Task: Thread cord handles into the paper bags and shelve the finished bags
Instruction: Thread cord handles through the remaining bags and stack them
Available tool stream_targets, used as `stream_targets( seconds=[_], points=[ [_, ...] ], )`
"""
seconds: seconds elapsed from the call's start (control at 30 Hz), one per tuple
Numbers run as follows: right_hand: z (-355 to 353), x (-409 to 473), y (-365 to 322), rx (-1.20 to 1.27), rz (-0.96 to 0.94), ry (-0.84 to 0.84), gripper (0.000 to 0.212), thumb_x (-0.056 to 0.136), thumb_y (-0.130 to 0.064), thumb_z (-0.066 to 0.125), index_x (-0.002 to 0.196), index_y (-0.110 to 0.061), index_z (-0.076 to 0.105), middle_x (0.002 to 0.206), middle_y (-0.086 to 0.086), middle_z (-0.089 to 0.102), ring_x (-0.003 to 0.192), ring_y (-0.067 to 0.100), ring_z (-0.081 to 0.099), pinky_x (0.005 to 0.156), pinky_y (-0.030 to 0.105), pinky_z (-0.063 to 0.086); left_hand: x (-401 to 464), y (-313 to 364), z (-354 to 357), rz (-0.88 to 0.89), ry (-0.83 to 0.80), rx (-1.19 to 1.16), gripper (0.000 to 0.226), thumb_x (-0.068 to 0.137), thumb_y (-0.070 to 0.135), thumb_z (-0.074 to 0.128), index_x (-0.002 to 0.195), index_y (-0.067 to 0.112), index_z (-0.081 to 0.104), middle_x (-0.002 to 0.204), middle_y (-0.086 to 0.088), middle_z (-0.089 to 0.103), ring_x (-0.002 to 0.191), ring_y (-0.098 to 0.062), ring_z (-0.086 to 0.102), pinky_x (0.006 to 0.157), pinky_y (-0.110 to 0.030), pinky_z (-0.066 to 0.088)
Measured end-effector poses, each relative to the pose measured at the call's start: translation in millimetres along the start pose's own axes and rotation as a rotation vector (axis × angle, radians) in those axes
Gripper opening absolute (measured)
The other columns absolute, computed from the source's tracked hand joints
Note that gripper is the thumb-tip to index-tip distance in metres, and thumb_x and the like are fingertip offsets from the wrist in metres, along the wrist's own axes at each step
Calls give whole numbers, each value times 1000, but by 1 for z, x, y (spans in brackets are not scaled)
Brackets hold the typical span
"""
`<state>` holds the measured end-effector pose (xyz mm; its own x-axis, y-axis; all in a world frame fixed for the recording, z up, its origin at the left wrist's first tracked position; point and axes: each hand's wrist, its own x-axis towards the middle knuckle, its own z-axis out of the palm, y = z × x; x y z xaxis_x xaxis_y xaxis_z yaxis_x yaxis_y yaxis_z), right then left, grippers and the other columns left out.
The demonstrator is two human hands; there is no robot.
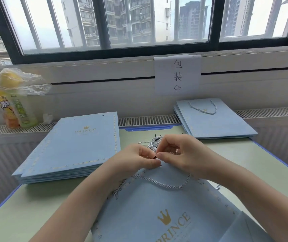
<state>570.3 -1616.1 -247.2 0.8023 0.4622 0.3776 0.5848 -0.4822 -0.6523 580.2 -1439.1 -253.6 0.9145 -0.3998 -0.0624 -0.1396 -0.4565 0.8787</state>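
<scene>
the flat light blue paper bag with the gold crown [166, 206] lies on the pale green tabletop [40, 203] right in front of the person, with its open top edge pointing away, toward the window. one twisted white cord handle [164, 183] already loops across the near face of the bag.

both hands meet just past that top edge. the left hand [139, 158] has its fingers curled and seems to pinch the edge of the bag and a black cord tip [155, 156]. the right hand [176, 151] pinches the same spot from the other side, finger and thumb pressed close. it is hard to see which hand really has the tip, because the fingertips cover it.

the loose bundle of white cords with black tips [152, 142] lies just behind the hands, touching them. so the next cord is very near, and the right hand is a little closer to it. the cord tip points along the line from the bundle down to the bag's edge, so it will likely be pushed toward the person, into a hole there.

a stack of flat blue bags with no handles [73, 147] waits at the left. a smaller stack of blue bags with a cord handle showing [214, 119] sits at the back right.
</scene>
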Motion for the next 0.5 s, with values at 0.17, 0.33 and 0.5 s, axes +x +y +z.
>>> stream_targets(
  seconds=[0.17, 0.33, 0.5],
  points=[
    [-4, -1, -1, -4, -1, 21, 12, 86, -14, 66, 77, -21, 61, 60, -17, 56, 58, -3, 51, 57, 11, 37, -2, 2, -2, -39, -29, -84, 12, 87, 9, 65, 76, 8, 70, 75, -2, 66, 71, -10, 59, 69, -15, 44],
    [-7, -2, 1, -13, 45, -61, 8, 87, -18, 66, 79, -19, 63, 66, -11, 58, 58, -4, 49, 59, 13, 39, -5, 4, -3, -74, -34, -110, 12, 90, 9, 61, 84, 9, 72, 83, -8, 68, 75, -14, 61, 71, -20, 48],
    [-3, -2, 1, -56, 37, -68, 9, 86, -21, 66, 79, -23, 61, 68, -11, 59, 61, -1, 50, 60, 13, 40, -5, 5, -3, -111, -40, -117, 17, 89, 6, 61, 77, 12, 71, 78, -6, 68, 71, -13, 61, 66, -18, 47]
  ],
)
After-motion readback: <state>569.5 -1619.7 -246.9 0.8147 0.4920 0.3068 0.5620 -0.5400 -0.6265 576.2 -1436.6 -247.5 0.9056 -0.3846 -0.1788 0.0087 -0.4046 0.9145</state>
